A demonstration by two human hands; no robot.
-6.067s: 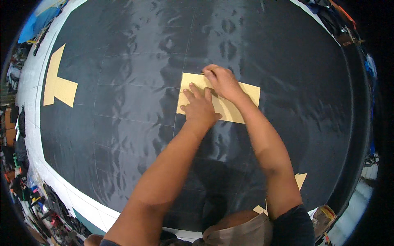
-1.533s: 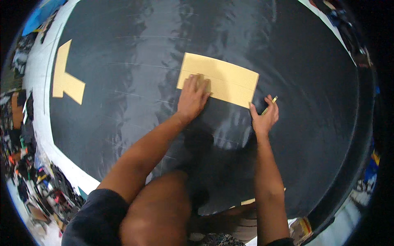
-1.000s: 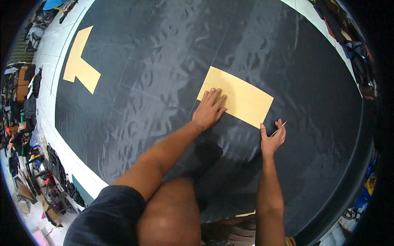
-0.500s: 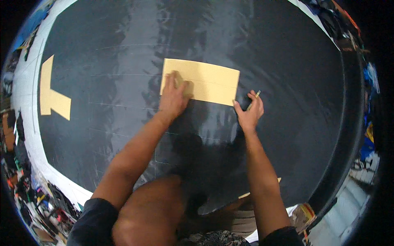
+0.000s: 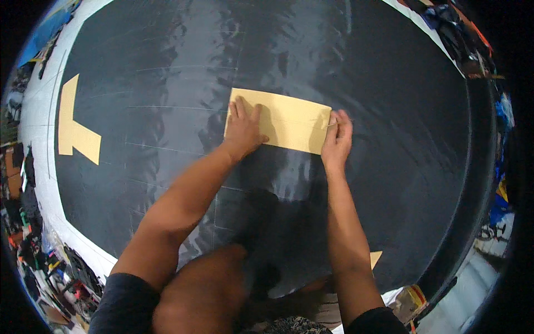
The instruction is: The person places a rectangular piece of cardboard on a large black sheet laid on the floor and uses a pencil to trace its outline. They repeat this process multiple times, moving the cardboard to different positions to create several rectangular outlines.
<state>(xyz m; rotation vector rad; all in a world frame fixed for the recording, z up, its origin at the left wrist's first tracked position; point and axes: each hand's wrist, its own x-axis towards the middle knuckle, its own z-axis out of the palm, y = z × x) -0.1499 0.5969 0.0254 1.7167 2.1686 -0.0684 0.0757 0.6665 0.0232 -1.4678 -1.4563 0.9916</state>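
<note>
Left hand (image 5: 243, 129) lies flat, open on the tan paper rectangle (image 5: 289, 119); right hand (image 5: 336, 139) pinches a small marking stick at its right edge

rectangular paper pattern (image 5: 283, 119) on fabric (image 5: 389, 111); T-shaped pattern (image 5: 75, 131) far left

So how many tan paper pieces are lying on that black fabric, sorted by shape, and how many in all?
Rectangular tan paper pattern piece, under both hands: 1
T-shaped tan paper pattern piece, at the left: 1
Small tan paper corner, mostly hidden beside the right forearm: 1
Total on the shiny black fabric sheet: 3
</note>
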